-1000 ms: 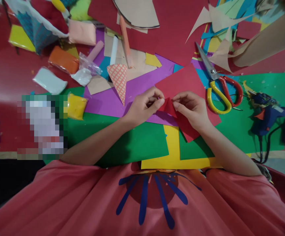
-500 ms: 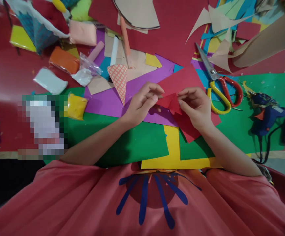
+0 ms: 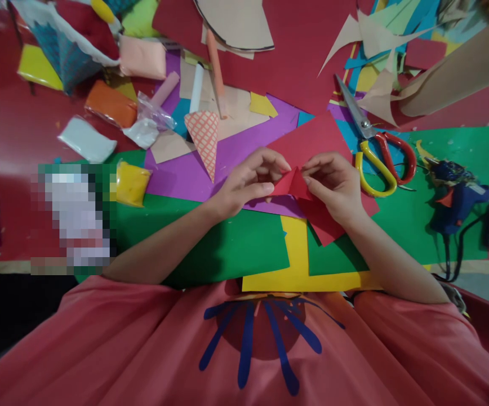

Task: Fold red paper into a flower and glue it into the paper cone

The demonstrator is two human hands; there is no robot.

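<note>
Head view: between our left hand and our right hand we have a small folded piece of red paper, its fold rising to a peak near the middle, just under the gap between the two sets of fingertips. On the left, our thumb lies at the paper's left end while the forefinger arches over it, so those two tips are apart; the other fingers are partly hidden, and we cannot tell whether they press on the paper from beneath. On the right, our thumb and forefinger are clamped on the paper's right end, the thumb nearer to us and the fingertip at the upper edge. Under our hands a large red sheet lies at a slant, partly over a purple sheet, with its near corner on a green sheet. We have scissors just beside our right hand, handles toward us and blades pointing away. Farther right, a glue gun rests on the green sheet. Near our left hand, on its far side, a checked paper cone points its tip toward us, and a yellow packet lies well to the left.
</note>
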